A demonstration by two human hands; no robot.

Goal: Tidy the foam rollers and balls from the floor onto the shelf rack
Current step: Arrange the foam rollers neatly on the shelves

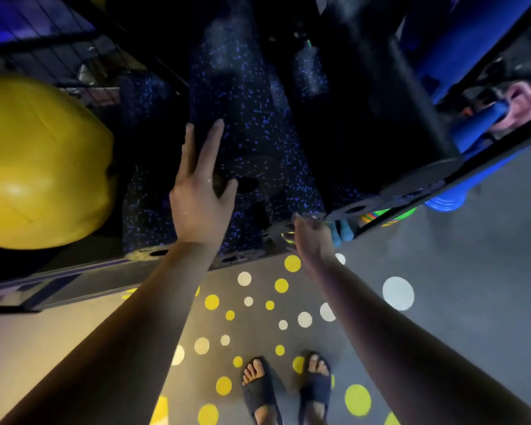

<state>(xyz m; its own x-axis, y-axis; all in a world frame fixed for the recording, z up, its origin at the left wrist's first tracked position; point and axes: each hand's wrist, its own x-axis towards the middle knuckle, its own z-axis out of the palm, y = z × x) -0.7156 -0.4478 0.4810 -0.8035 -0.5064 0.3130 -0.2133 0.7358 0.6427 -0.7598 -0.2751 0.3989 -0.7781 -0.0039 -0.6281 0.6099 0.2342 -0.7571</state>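
Observation:
Several black foam rollers with blue speckles point(252, 139) stand upright, packed together on the shelf rack point(411, 191). My left hand point(200, 191) lies flat against one speckled roller, fingers straight and spread. My right hand point(310, 237) is lower, at the bottom end of the rollers near the rack's front edge; its fingers are curled out of sight, so what they hold is hidden. A big yellow ball point(40, 161) sits at the left on the rack. A plain black roller point(405, 96) stands at the right.
Blue rollers point(472, 124) and a green and striped item point(390, 216) lie on the rack's right side. The grey floor point(457, 240) has yellow and white dots. My feet in dark sandals point(285, 391) stand just in front of the rack.

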